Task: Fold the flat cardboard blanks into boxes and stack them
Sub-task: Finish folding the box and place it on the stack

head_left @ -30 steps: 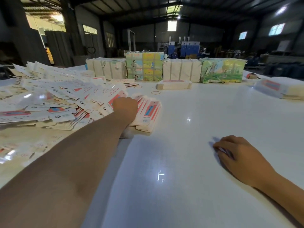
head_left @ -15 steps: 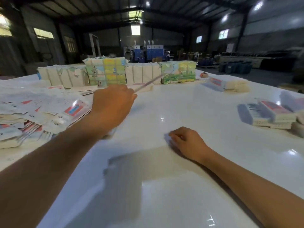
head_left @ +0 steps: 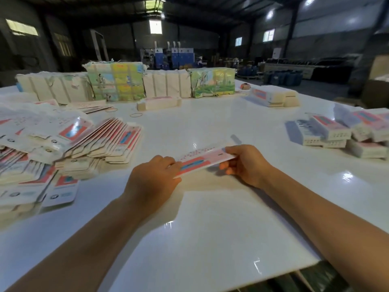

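Both the left hand [head_left: 153, 179] and right hand [head_left: 246, 164] grip one flat pink-and-white cardboard blank [head_left: 203, 162] above the glossy white bench [head_left: 210, 228], so the fold is just starting and next calls for pushing it open into a box

A dim warehouse hall, lit by small bright windows and a roof skylight far back. The glossy white surface [head_left: 210, 228] catches that light in small glare spots, and soft shadows lie under both forearms. Wide-angle distortion bends the edges. The heap of flat printed cardboard blanks [head_left: 52, 148] at left is motion-blurred.
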A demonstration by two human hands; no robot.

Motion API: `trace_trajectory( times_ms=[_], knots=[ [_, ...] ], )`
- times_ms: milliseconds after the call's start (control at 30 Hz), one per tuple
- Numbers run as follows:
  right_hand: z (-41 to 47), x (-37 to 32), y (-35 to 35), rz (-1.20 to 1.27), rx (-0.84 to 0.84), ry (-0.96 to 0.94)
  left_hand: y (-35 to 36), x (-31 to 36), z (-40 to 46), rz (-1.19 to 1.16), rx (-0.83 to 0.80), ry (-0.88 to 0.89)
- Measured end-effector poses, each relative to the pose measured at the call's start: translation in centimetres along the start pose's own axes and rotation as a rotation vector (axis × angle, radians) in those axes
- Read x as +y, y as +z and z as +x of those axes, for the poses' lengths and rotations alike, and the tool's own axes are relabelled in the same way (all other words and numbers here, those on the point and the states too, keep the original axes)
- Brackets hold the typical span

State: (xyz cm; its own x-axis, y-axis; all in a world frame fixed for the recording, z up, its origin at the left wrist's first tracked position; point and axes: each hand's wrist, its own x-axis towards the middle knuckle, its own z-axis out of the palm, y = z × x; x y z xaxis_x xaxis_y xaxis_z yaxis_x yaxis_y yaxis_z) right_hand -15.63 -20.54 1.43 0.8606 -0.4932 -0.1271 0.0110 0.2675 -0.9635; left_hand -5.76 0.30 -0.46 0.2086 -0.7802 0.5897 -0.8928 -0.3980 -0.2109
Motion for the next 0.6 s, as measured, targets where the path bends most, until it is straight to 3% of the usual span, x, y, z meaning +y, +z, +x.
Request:
trace_trajectory(
  times_ms=[133, 233, 300, 500, 600],
  knots=[
    [-0.3, 0.2, 0.4, -0.032, -0.048, -0.026, 0.2, 0.4, 0.4, -0.072, -0.006, -0.093],
    [-0.7, 0.2, 0.6, -0.094, -0.083, -0.055, 0.3, 0.9, 1.1, -0.019, -0.259, -0.218],
    [-0.8, 0.3, 0.6, -0.115, -0.090, -0.066, 0.6, 0.8, 1.8, 0.013, -0.330, -0.254],
    [-0.3, 0.4, 0.5, -0.084, -0.064, -0.099, 0.5, 0.4, 3.7, -0.045, -0.300, -0.309],
    [-0.1, 0.5, 0.3, 0.017, 0.045, -0.107, -0.2, 0.2, 4.8, -0.094, -0.315, -0.347]
  ],
)
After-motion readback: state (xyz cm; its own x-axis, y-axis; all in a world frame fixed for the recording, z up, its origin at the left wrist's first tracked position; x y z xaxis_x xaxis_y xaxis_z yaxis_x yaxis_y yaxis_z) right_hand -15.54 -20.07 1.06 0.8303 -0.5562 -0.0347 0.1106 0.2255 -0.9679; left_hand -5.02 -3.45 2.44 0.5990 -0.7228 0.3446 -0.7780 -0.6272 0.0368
